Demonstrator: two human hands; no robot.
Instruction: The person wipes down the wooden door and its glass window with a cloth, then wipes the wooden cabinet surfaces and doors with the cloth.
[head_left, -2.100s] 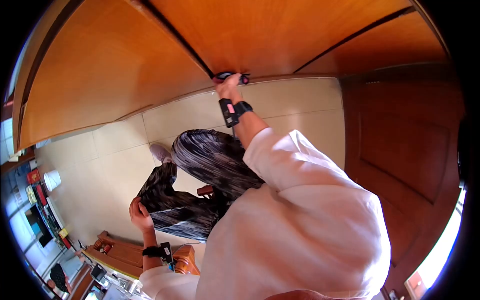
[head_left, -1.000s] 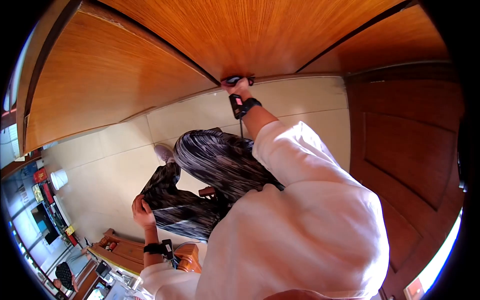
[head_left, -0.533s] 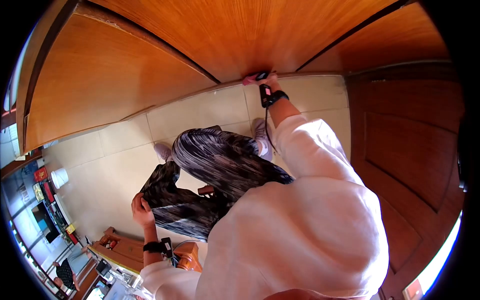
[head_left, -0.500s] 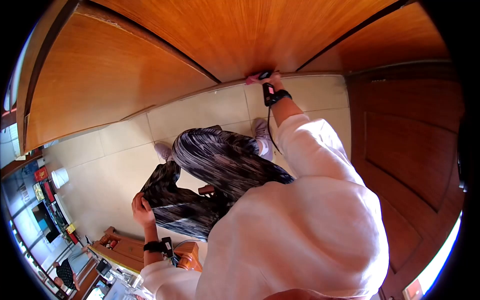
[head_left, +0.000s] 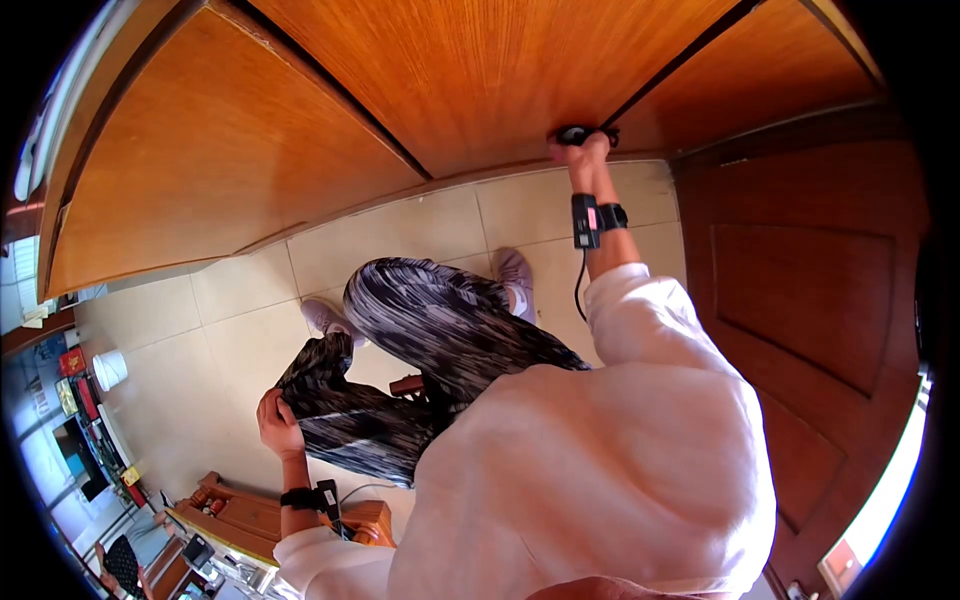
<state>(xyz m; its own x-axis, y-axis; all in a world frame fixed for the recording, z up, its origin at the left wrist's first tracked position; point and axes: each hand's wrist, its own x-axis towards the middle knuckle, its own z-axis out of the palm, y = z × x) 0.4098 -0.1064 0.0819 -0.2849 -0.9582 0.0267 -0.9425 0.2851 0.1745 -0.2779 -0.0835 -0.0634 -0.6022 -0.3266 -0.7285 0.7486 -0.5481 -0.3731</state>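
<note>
My right hand (head_left: 583,150) reaches far forward and presses low against the wooden panel (head_left: 450,90), beside a dark vertical seam. A bit of pink cloth (head_left: 556,150) shows at its left edge; the rest is hidden under the hand, and a black device covers its back. My left hand (head_left: 279,422) lies on my left knee over the dark patterned trousers (head_left: 340,425), its fingers loosely bent and holding nothing. Both wrists carry black straps with small boxes and cables.
A dark wooden door (head_left: 800,300) stands at right. Beige floor tiles (head_left: 235,300) run below the panels. A white bucket (head_left: 110,370) stands at far left, near shelves of goods. Behind my left arm is a wooden piece of furniture (head_left: 235,515). Another person (head_left: 122,565) is at lower left.
My right hand has slid to the right along the lower panel, up to the seam, with the arm straighter. My left hand stays on the knee. The view has shifted slightly.
</note>
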